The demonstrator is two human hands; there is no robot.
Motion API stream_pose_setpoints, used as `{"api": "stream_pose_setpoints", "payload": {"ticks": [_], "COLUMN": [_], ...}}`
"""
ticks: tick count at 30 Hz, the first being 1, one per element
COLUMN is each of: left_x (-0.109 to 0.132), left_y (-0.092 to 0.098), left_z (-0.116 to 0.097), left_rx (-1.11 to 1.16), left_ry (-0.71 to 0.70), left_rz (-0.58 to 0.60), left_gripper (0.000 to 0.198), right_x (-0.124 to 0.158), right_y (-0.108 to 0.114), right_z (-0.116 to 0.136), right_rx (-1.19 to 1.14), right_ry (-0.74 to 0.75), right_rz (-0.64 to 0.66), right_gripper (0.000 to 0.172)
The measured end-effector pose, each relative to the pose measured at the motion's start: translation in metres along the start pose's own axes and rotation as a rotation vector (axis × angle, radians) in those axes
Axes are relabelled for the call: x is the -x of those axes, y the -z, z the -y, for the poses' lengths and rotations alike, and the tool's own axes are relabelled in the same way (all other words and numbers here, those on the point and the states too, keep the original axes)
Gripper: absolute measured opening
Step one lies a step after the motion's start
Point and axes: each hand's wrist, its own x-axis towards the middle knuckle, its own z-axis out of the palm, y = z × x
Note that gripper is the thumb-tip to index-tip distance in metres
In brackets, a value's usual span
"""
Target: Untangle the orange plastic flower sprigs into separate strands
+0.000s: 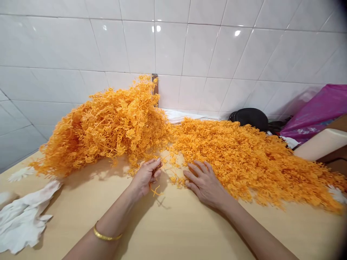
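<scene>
My left hand [148, 174] is closed in a pinch around a thin orange plastic sprig [155, 190], whose branched end hangs below the fingers. Beyond that hand rises a tall heap of orange plastic sprigs [116, 126]. My right hand [203, 182] rests with its fingers spread at the near left edge of a lower, wider pile of orange sprigs [238, 155]. A few small loose pieces [177, 180] lie on the table between the two hands. The right palm faces down, so its underside is hidden.
Crumpled white cloth [24, 220] lies at the left on the pale table [173, 231]. White flower-like pieces [21, 174] show at both sides. Behind the piles are a tiled wall [173, 47], a black rounded case [251, 118], a purple bag [314, 112] and a cream roll [321, 144].
</scene>
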Motion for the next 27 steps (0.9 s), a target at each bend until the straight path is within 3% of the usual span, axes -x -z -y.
{"api": "stream_pose_setpoints", "payload": {"ticks": [7, 11, 15, 17, 21, 23, 27], "left_x": [0.004, 0.002, -0.001, -0.001, 0.000, 0.000, 0.002], "left_y": [0.014, 0.016, 0.017, 0.019, 0.024, 0.026, 0.024], "left_z": [-0.022, -0.024, -0.022, -0.023, -0.028, -0.029, -0.029], "left_rx": [0.079, 0.139, 0.208, 0.302, 0.552, 0.615, 0.578], "left_ry": [-0.109, -0.058, -0.054, -0.055, -0.082, -0.122, -0.157], "left_rz": [-0.091, -0.090, -0.101, -0.083, 0.048, 0.102, 0.134], "left_gripper": [0.024, 0.023, 0.024, 0.026, 0.029, 0.033, 0.042], "right_x": [0.002, 0.000, -0.003, -0.002, -0.006, -0.015, -0.052], "right_y": [-0.012, -0.009, 0.009, 0.020, 0.026, 0.019, -0.005], "right_z": [-0.022, -0.023, 0.005, 0.030, 0.085, 0.100, 0.091], "right_rx": [0.160, 0.137, 0.027, -0.053, -0.178, -0.208, -0.191], "right_ry": [-0.087, -0.114, -0.019, 0.170, 0.585, 0.607, 0.375], "right_rz": [-0.018, -0.056, -0.173, -0.177, -0.022, 0.065, 0.139], "right_gripper": [0.025, 0.025, 0.029, 0.035, 0.053, 0.050, 0.041]}}
